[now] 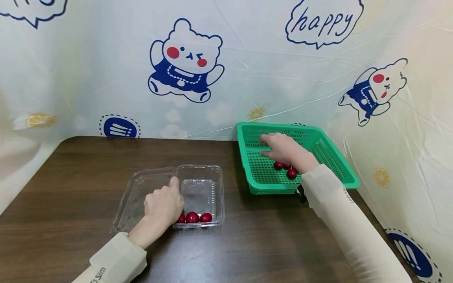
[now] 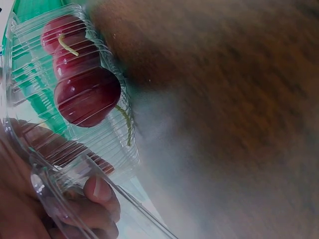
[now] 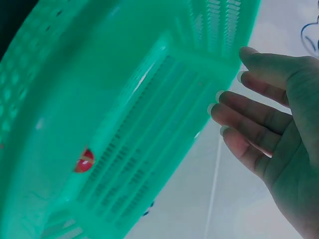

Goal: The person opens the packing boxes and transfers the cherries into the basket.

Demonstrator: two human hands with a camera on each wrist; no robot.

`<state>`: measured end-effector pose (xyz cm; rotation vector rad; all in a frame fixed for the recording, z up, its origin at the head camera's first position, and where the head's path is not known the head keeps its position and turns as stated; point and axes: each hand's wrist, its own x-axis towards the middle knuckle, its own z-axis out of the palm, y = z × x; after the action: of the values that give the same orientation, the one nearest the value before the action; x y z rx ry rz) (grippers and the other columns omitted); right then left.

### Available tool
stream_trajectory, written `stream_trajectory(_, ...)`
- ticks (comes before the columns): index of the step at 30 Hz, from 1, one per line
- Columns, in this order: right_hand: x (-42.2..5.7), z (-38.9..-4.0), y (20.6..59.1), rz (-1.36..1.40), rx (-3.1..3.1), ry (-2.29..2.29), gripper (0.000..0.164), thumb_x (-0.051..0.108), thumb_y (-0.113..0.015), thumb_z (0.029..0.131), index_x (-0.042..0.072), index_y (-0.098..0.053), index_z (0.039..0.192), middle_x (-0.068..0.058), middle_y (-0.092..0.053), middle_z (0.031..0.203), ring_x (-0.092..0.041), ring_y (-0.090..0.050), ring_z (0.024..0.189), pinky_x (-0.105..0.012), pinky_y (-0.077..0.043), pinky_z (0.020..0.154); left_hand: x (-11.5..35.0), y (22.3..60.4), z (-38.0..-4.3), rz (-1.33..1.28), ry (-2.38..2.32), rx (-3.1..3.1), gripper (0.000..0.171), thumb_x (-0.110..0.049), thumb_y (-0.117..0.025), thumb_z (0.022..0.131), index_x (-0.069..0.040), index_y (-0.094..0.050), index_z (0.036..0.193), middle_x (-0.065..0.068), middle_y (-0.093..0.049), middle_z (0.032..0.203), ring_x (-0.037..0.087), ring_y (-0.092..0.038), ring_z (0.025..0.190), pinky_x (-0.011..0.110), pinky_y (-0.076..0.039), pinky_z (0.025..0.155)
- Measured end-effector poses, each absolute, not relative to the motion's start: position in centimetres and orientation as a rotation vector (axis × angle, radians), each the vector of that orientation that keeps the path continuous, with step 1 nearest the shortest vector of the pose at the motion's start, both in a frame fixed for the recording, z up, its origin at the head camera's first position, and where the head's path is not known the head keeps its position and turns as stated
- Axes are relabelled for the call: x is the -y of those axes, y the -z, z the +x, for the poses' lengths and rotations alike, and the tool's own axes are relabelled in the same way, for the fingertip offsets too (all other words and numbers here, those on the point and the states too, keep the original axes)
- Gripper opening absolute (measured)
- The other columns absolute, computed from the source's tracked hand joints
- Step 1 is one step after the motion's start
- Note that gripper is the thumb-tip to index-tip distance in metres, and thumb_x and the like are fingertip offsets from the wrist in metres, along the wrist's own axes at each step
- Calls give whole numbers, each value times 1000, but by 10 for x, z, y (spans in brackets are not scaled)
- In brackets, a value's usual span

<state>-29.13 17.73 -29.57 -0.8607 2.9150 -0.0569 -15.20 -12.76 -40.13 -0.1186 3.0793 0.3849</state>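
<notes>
A clear plastic clamshell box [image 1: 199,192] lies with its lid [image 1: 132,200] folded out to the left. Three dark red cherries [image 1: 192,217] sit along its near edge, some with stems [image 2: 124,124]. My left hand [image 1: 164,202] grips the box at the seam between lid and base; its curled fingers [image 2: 99,191] show through the plastic. Over the green basket [image 1: 270,188] hovers my right hand [image 1: 284,149], fingers extended and holding nothing. Several cherries [image 1: 291,173] lie on the basket floor below that hand, partly hidden by the wrist.
A dark wooden table [image 1: 240,243] carries both containers, the basket standing at the back right. Behind and to the right hangs a pale printed cloth [image 1: 255,70] with bear figures, close to the basket's far side.
</notes>
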Motion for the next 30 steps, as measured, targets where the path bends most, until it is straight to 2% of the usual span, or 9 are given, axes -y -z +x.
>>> stream_trajectory(7,-150,-281,288,-970,-2897,74,37,27,-68,93,8,-60,124,-11,-65,124,-28,-62,114,-46,-52,95,128,402,-152,-123,-383,-3082,16,-18,-49,92,-3,-42,94,22,-64,71,38,-62,58,47,-43,48)
stream_trajectory(17,-119,-267,288,-1119,-2895,109,27,28,-67,93,14,-63,116,-4,-67,112,-21,-63,97,-38,-52,84,128,403,-152,-125,-388,-3091,16,-18,-49,92,-3,-43,94,24,-65,74,39,-63,59,47,-43,47)
stream_trajectory(25,-94,-249,295,-1326,-2783,103,28,25,-67,93,11,-65,117,-5,-69,112,-19,-67,96,-35,-55,85,128,403,-153,-125,-397,-3098,16,-17,-49,91,-3,-43,94,24,-65,73,39,-62,59,47,-43,47)
stream_trajectory(30,-80,-239,299,-1350,-2688,154,29,26,-67,93,11,-65,119,-5,-69,115,-19,-66,94,-31,-54,83,128,402,-152,-123,-396,-3089,15,-17,-48,91,-3,-42,93,23,-65,73,38,-62,58,47,-43,48)
